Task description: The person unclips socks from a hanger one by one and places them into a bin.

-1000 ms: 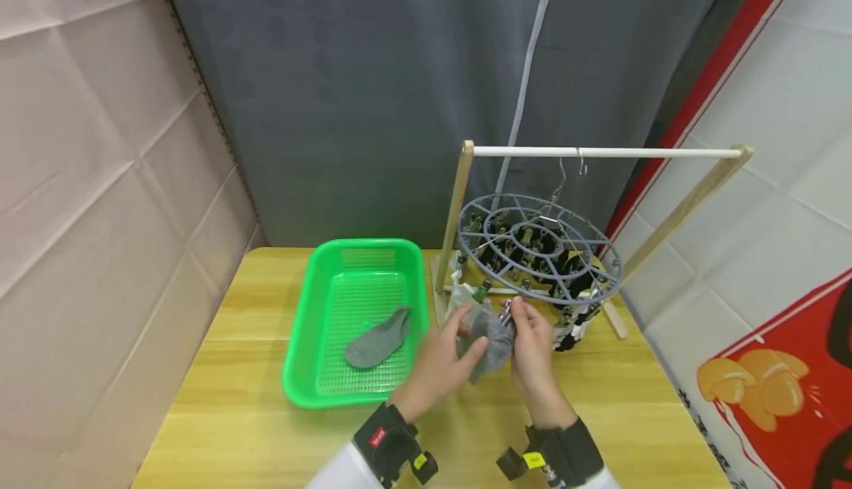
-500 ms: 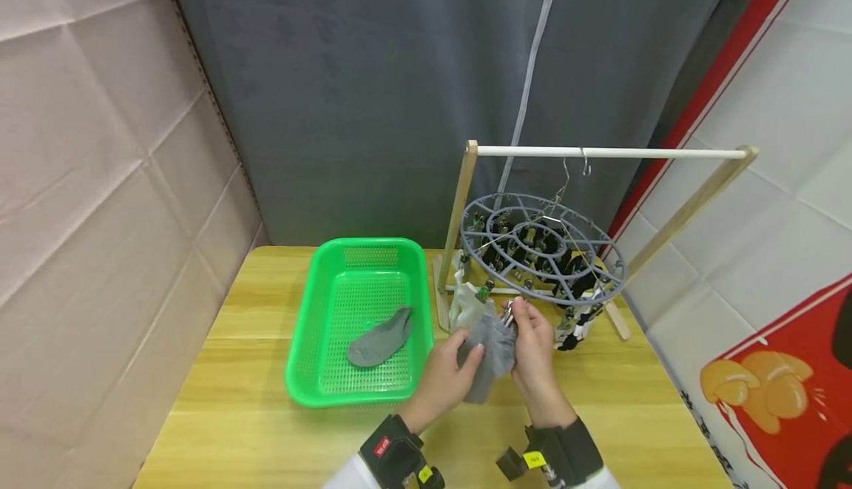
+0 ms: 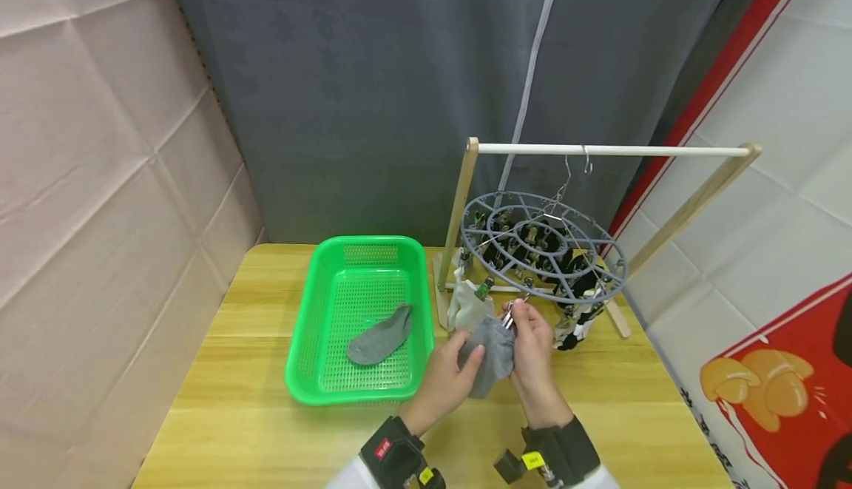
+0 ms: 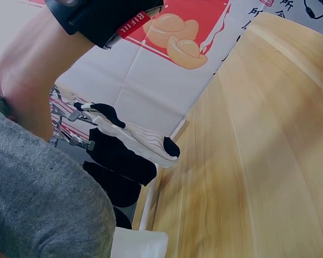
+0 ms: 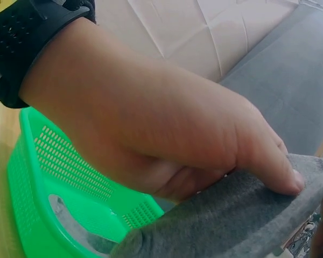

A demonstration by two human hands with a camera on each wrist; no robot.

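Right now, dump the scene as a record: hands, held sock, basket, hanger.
left hand: grips held gray sock
right hand: holds metal clip at that sock's upper edge
clip fastened: cannot tell
green basket: on table, one gray sock inside
round hanger: under white bar
also hanging: whitish sock, black-and-white sock, black socks

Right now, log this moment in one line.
left hand: holds grey sock; right hand: pinches metal clip at sock's top edge; green basket: second sock inside; pale garment: hangs from green clip
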